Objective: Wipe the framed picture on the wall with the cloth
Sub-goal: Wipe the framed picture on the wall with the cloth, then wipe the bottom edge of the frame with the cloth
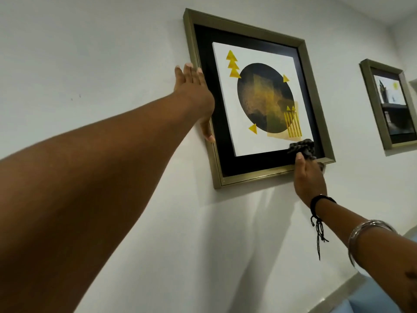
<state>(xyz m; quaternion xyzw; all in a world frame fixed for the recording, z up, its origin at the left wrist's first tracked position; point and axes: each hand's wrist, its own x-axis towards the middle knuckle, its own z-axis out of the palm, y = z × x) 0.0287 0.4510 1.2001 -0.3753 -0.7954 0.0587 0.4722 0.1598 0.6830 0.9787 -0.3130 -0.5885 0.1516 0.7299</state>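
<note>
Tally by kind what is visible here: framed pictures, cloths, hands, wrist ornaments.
Framed pictures: 2, the near picture and the far picture
Cloths: 1, cloth
Hands: 2, left hand, right hand
Wrist ornaments: 2, black thread band, metal bangle
Total: 7

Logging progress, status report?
Left hand open, bracing framed picture at left edge. Right hand presses cloth on lower right corner. Nothing obstructing.

Second framed picture (pixel 390 105), white wall (pixel 90 53)

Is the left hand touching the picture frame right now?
Touching. The head view shows the left hand laid flat against the left edge of the picture frame, thumb overlapping it.
</note>
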